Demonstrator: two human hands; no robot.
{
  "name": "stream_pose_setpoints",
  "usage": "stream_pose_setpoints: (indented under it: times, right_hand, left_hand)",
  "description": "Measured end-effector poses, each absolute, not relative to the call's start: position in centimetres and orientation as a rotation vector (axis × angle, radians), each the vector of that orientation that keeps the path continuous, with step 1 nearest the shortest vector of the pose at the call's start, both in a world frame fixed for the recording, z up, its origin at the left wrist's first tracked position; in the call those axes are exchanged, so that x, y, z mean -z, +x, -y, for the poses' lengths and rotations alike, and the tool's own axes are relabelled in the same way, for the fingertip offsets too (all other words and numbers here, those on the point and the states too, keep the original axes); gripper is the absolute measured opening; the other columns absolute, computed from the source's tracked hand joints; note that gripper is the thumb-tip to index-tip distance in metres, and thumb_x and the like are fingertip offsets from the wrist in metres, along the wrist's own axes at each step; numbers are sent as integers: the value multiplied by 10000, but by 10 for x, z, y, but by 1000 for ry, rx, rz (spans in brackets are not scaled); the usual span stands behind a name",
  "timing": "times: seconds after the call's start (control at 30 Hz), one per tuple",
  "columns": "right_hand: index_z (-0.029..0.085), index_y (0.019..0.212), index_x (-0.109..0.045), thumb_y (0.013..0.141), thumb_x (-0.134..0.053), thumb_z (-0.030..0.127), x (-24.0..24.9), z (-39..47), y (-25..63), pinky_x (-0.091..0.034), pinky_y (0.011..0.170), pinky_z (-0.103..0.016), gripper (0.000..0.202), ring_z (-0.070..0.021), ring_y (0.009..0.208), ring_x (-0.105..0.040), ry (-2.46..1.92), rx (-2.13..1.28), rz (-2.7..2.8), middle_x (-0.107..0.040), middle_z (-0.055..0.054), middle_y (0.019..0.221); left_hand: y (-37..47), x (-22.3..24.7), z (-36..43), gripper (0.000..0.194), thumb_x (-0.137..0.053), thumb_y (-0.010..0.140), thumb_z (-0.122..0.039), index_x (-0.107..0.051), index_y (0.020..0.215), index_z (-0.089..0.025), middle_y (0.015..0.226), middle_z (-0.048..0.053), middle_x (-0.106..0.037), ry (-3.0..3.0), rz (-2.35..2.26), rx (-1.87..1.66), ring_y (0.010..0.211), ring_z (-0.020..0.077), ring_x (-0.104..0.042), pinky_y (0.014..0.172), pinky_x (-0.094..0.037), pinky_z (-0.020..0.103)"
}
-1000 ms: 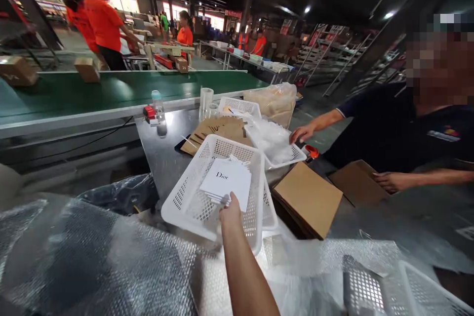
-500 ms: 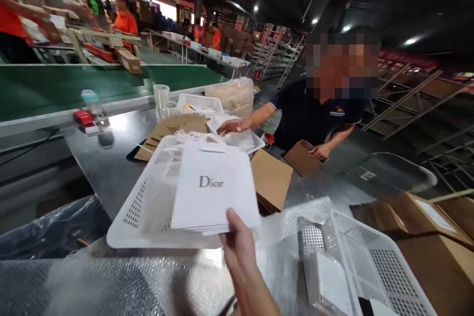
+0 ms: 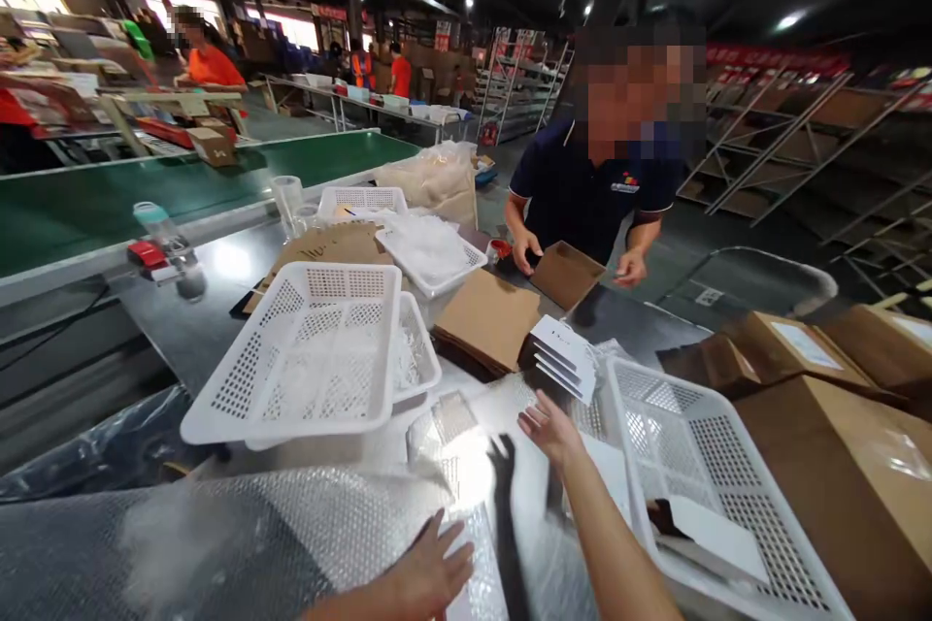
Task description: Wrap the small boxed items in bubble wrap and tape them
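Note:
My left hand (image 3: 431, 571) is over the bubble wrap (image 3: 327, 514) at the bottom centre, fingers spread, holding nothing. Farther right, my right hand (image 3: 551, 427) reaches forward with its fingers apart and nothing in it. Just beyond its fingertips lies a fanned stack of white paper bags (image 3: 564, 357) with dark lettering. An upturned-edge white perforated basket (image 3: 327, 349) stands at left centre, with nothing seen inside. To the right of my right hand, another white basket (image 3: 699, 446) holds a white box (image 3: 717, 536).
Flat brown cardboard (image 3: 486, 315) is stacked mid-table. Across the table, a person in a dark shirt (image 3: 589, 179) holds an open carton (image 3: 568, 274). Large cartons (image 3: 837, 466) stand at right. A green conveyor (image 3: 109, 204) runs behind the table, near a tape dispenser (image 3: 148, 255).
The white bags have left my hand and now lie on the table to the right. Another hand of mine has come into view. The person opposite has drawn an arm back to the carton.

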State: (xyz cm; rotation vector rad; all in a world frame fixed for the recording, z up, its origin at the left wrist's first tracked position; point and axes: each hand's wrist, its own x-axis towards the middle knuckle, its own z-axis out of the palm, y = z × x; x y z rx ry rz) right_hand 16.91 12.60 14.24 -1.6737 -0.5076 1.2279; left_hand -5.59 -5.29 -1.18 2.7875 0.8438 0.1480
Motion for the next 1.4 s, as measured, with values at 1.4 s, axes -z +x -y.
stream_pose_setpoints:
  times: [1.4]
  right_hand:
    - [39, 1294, -535, 896, -479, 401, -19, 201, 251, -495, 786, -491, 541, -418, 1061, -590, -2916, -263, 1053, -577, -304, 1217]
  left_hand:
    - [33, -14, 46, 545, -449, 933, -76, -418, 1465, -191, 1609, 173, -305, 2692, -691, 399, 1021, 253, -684, 761, -566, 362]
